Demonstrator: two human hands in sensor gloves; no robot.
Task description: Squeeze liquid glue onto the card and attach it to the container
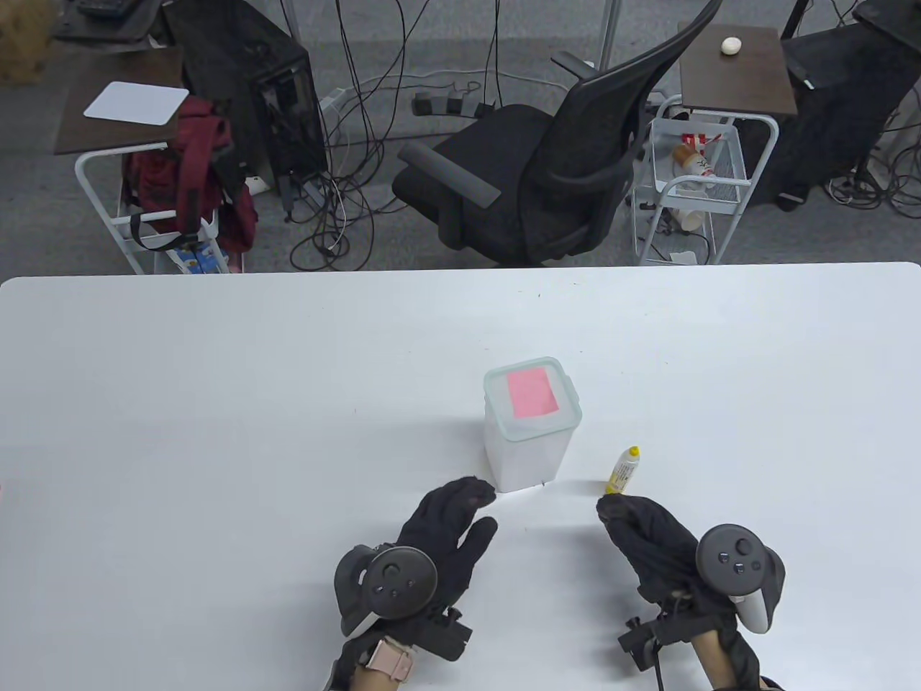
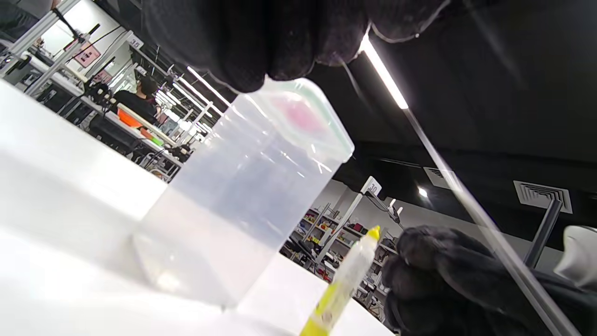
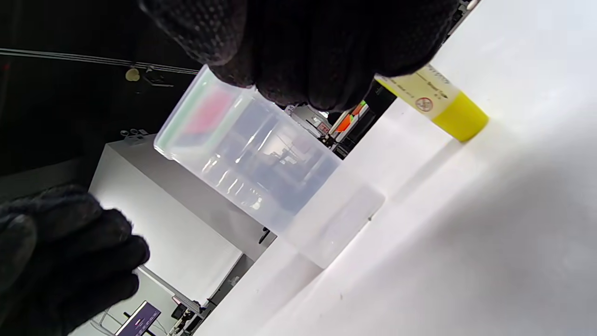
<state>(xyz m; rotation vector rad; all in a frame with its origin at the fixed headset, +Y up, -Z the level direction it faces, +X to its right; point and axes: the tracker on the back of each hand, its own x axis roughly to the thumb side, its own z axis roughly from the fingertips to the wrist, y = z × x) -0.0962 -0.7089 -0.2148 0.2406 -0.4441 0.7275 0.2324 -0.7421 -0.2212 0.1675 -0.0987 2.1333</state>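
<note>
A clear plastic container (image 1: 529,439) stands upright on the white table (image 1: 216,403), with a pink card (image 1: 532,392) lying flat on its lid. A small glue bottle (image 1: 624,471) with a yellow cap and yellow base stands upright just right of it. My left hand (image 1: 460,518) lies open on the table, fingertips close to the container's near left corner, holding nothing. My right hand (image 1: 633,525) is loosely curled just in front of the bottle's base and grips nothing. The right wrist view shows the bottle (image 3: 438,100) standing free below my fingers (image 3: 303,46).
The table's far edge (image 1: 460,268) runs across the middle of the table view. Beyond it stand a black office chair (image 1: 532,180), two small carts and cables on the floor.
</note>
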